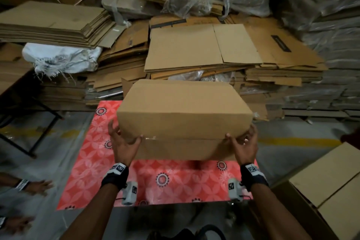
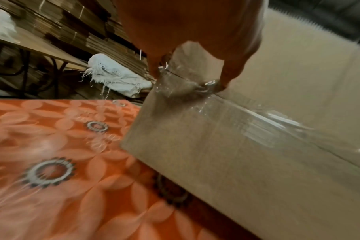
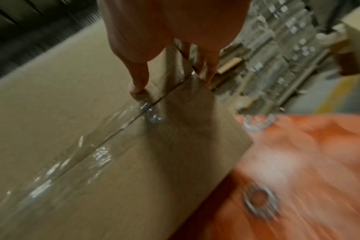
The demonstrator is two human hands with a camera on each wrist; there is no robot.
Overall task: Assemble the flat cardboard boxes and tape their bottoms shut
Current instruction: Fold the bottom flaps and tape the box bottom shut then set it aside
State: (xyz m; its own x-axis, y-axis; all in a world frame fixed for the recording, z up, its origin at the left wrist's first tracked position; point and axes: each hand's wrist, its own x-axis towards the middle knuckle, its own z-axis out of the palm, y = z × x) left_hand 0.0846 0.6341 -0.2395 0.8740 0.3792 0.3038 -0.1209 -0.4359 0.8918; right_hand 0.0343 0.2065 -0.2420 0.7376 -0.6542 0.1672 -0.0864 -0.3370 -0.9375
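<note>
— Head view: what do the fingers (image 1: 114, 129) grasp?
— Both hands clamp the assembled box (image 1: 183, 115) at its ends, thumbs on the clear tape (image 2: 247, 116) along its seam.
— And the box?
— Between the palms, tilted above the orange patterned mat (image 1: 155, 179), forearms reaching forward.

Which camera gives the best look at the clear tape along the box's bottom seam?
The right wrist view: the clear tape runs glinting along most of the seam. The left wrist view shows its wrinkled end by the thumb and a shorter stretch; the head view shows only a faint sliver near the left hand.
</note>
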